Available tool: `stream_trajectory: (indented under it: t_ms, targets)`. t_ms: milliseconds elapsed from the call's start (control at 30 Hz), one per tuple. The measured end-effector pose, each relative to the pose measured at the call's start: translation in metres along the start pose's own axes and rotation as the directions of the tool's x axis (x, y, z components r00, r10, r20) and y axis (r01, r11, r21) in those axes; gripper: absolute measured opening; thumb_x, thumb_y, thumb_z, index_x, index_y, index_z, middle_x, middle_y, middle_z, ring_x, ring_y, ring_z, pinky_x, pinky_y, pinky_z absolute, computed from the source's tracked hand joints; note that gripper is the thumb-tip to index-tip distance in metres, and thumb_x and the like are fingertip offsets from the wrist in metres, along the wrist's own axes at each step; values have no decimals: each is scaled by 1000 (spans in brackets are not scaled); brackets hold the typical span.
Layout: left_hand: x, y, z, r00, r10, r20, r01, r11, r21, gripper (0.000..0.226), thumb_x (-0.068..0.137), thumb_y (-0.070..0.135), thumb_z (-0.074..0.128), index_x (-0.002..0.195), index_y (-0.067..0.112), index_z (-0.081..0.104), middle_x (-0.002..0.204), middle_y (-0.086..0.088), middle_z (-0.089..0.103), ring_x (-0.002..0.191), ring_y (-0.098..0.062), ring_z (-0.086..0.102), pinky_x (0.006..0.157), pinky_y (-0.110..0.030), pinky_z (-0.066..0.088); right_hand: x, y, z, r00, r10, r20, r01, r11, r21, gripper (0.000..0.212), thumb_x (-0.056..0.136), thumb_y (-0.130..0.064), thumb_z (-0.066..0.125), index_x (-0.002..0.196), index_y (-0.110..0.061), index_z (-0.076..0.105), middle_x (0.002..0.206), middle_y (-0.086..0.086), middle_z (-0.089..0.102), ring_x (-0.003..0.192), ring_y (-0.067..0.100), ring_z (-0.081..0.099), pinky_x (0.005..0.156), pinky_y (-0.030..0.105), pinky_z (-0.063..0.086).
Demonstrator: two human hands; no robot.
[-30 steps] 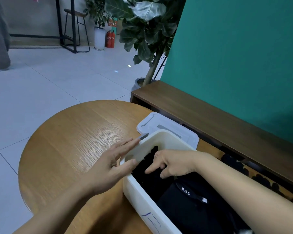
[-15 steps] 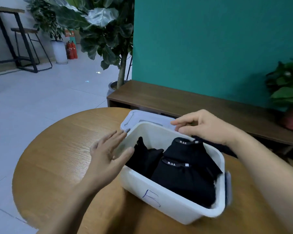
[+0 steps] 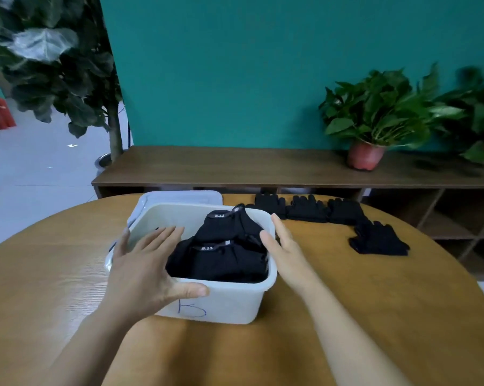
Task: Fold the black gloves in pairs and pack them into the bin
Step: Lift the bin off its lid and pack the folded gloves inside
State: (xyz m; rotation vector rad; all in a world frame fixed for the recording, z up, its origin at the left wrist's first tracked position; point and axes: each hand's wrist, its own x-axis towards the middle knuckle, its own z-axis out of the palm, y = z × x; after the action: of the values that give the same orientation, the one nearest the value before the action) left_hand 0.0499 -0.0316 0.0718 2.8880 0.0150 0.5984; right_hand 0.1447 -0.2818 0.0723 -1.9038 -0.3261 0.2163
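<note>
A white plastic bin (image 3: 229,302) stands on the round wooden table, marked with blue pen on its near wall. Folded black gloves (image 3: 221,257) with small labels lie stacked inside it. My left hand (image 3: 146,271) is spread over the bin's left side, thumb on the near rim. My right hand (image 3: 285,252) lies with straight fingers against the bin's right rim. Several loose black gloves (image 3: 307,210) lie in a row on the table behind and to the right, with one more pair (image 3: 377,240) nearer.
The bin's lid (image 3: 179,197) lies flat just behind it. A low wooden shelf (image 3: 263,168) runs along the green wall, carrying a potted plant (image 3: 366,154). A tall leafy plant (image 3: 68,65) stands at the left, beyond the table (image 3: 374,316).
The view has swung right, bringing the loose gloves into sight. My right hand came out of the bin, went to its far rim, then to its right side. My left hand shifted to the near-left rim.
</note>
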Motion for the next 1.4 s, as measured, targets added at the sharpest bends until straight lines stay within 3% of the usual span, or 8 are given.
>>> stream_trajectory:
  t_ms: [333,467,600,700,833,933,1100,1400]
  targets:
    - [10,-1,-5,995,-88,56,86,996,29,137,45,109,21,150,23,42,153,3,44,144,-16,36,119,-54,-2,29,-10,0,992,-16,126,24,998,-66,62,104,-48,35,158,-30,9,163,-17,7,149,7,10,116,32,16]
    - [18,46,0,996,86,39,-85,996,-12,125,58,104,27,149,20,44,154,-2,43,144,-18,35,118,-54,3,21,1,-20,995,-4,96,7,999,-32,60,103,-54,32,157,-35,13,157,-16,25,138,10,35,112,34,29]
    - [33,130,20,955,295,21,-289,947,-142,101,79,92,19,153,25,36,159,7,29,149,-8,20,120,-32,-9,8,29,-57,1000,8,-2,-9,994,-107,58,102,-57,32,155,-36,21,162,-11,22,148,14,21,119,42,22]
    - [47,186,47,944,318,88,-271,900,-342,78,94,74,11,157,29,21,162,14,13,148,3,3,123,-28,-6,-3,54,-92,998,29,-57,-36,991,-131,64,99,-60,32,156,-32,23,162,-7,21,148,15,23,120,42,22]
    - [74,234,84,939,288,186,-198,898,-393,67,100,57,16,158,26,13,165,6,10,151,-5,0,121,-27,-4,-4,85,-134,994,64,-94,-78,984,-162,74,92,-62,31,157,-27,21,163,-3,20,148,17,21,121,42,20]
    - [105,248,112,949,203,239,-103,922,-374,60,105,50,19,158,24,11,166,4,10,152,-9,-1,121,-30,-3,12,105,-156,993,63,-104,-87,964,-251,57,105,-43,33,157,-23,21,163,-2,21,149,16,20,121,35,17]
    - [156,243,153,951,57,304,11,976,-216,61,105,51,18,159,24,8,167,4,5,153,-13,-5,121,-35,-6,63,128,-174,992,59,-108,-97,914,-394,53,106,-43,33,156,-31,20,163,-5,21,151,17,13,122,42,17]
    - [233,219,213,909,-165,384,181,983,-6,60,107,45,18,159,23,-3,166,0,-10,152,-21,-15,122,-45,-8,150,140,-177,999,30,-22,-37,722,-691,55,108,-39,27,158,-27,9,166,1,4,152,15,-7,122,36,0]
